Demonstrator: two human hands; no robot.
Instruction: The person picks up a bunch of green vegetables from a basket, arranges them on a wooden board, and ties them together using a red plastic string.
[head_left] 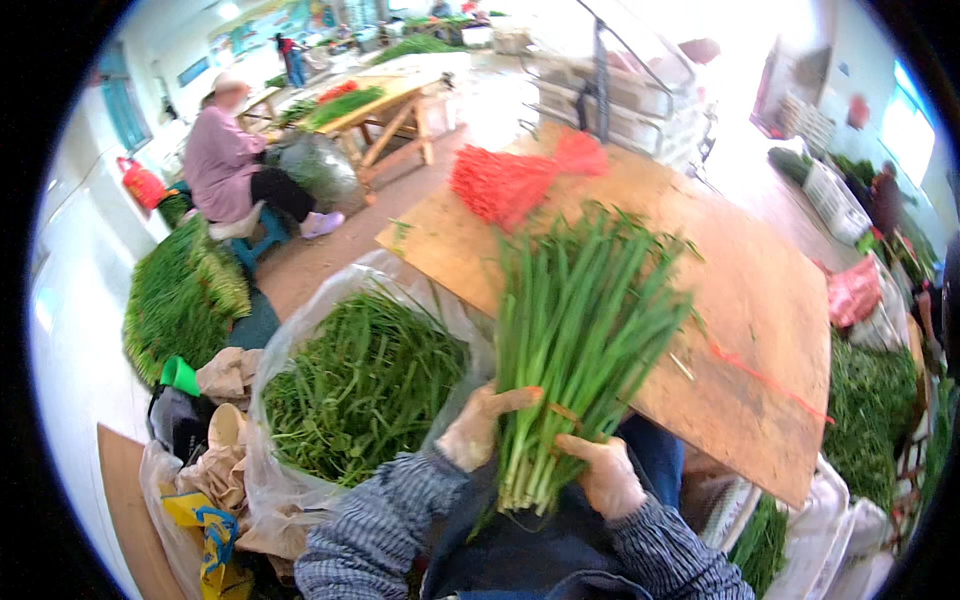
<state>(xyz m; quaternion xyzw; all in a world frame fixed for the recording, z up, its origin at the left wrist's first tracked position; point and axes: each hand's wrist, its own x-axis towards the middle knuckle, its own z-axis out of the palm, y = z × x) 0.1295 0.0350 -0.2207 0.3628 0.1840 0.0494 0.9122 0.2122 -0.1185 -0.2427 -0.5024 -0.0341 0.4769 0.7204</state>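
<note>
A thick bunch of garlic chives (590, 300) stands tilted before me, leaf tips resting over the wooden table and pale stem ends toward my lap. My left hand (478, 430), in a pale glove, is closed around the bunch's left side near the stems. On the right side, my right hand (605, 475), also gloved, grips the lower stems with its thumb across the front. A narrow brownish strip (563, 412) lies across the stems between my hands. The fingers behind the bunch are hidden.
Thin red strips (495, 185) lie heaped on the wooden table (760, 300). At left stands a plastic bag of loose greens (365, 385); beyond it are stacked chives (185, 290) and a seated person (225, 160). White crates (640, 110) stand behind the table.
</note>
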